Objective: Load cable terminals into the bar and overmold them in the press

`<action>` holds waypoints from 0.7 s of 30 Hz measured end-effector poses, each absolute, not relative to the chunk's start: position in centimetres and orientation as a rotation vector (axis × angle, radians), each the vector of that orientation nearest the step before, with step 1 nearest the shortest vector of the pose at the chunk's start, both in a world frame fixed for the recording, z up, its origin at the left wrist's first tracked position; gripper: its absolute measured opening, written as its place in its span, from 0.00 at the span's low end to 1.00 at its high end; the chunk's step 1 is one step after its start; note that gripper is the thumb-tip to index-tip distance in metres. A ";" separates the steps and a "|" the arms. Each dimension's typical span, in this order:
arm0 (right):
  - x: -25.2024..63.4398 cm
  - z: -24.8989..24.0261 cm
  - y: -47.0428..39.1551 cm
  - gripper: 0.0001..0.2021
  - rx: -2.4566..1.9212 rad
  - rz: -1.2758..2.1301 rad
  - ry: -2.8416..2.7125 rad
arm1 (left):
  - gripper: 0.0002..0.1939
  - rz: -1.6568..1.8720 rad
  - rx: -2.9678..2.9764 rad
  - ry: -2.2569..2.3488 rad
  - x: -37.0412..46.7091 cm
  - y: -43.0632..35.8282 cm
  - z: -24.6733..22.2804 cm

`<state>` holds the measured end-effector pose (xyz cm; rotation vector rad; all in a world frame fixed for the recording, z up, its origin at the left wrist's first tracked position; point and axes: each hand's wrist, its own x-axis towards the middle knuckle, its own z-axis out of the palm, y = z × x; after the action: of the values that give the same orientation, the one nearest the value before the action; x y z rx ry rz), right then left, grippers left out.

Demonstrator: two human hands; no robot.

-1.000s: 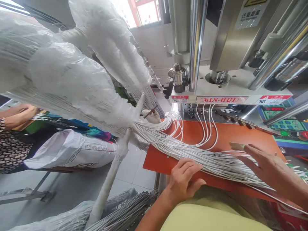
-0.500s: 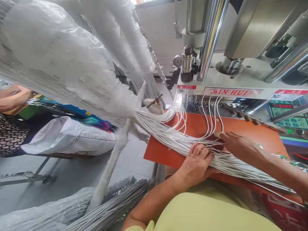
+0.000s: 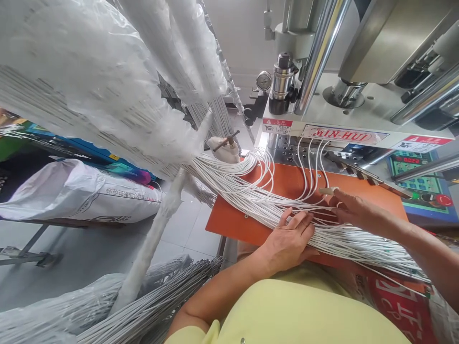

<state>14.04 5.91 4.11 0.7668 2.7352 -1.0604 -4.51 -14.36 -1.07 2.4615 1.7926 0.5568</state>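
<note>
A thick bundle of white cables (image 3: 247, 203) runs across the orange board (image 3: 229, 227) in front of me. My left hand (image 3: 292, 239) lies over the bundle, its fingers curled on the cables and the index finger a little raised. Just to the right, my right hand (image 3: 353, 208) has bent fingers among the upper cables, holding some of them; its fingertips are partly hidden. One of its fingers wears a pale finger cot (image 3: 327, 191) and points left. Several separate cables (image 3: 310, 167) loop from the machine's lower front down into the bundle near this hand.
The pressing machine (image 3: 344, 134) stands beyond the board, with a control panel (image 3: 416, 172) and red button (image 3: 443, 200) at right. Plastic-wrapped cable bundles (image 3: 89, 86) hang at upper left, above a white sack (image 3: 118, 196). A wrapped post (image 3: 150, 243) and more cables (image 3: 161, 296) are lower left.
The view has shifted slightly, and the other person's hand at far left has mostly left it. My right hand's cot-covered finger has lifted off the cables. My left index finger has straightened.
</note>
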 end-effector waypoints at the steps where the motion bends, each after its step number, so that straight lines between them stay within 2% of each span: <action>1: 14.1 4.1 6.1 0.24 0.794 -1.206 2.646 | 0.26 0.553 2.465 1.788 -4.4 -14.2 -1.1; 5: 13.9 4.4 6.7 0.25 0.938 -1.655 2.279 | 0.27 0.543 2.465 1.788 -3.9 -13.6 -1.0; 10: 13.8 5.0 7.4 0.28 0.926 -1.886 2.098 | 0.30 0.546 2.429 1.781 -3.8 -13.1 -1.0; 18: 13.8 6.8 5.0 0.34 0.809 -1.776 2.344 | 0.39 0.568 2.555 1.702 -1.4 -12.8 -1.0; 21: 13.9 7.8 3.5 0.26 0.771 -1.481 2.577 | 0.40 0.537 2.619 1.680 0.3 -11.7 -1.0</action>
<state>13.88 3.54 7.80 0.7707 2.5770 -1.4811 0.33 -11.69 -1.01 2.6187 1.6799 0.5371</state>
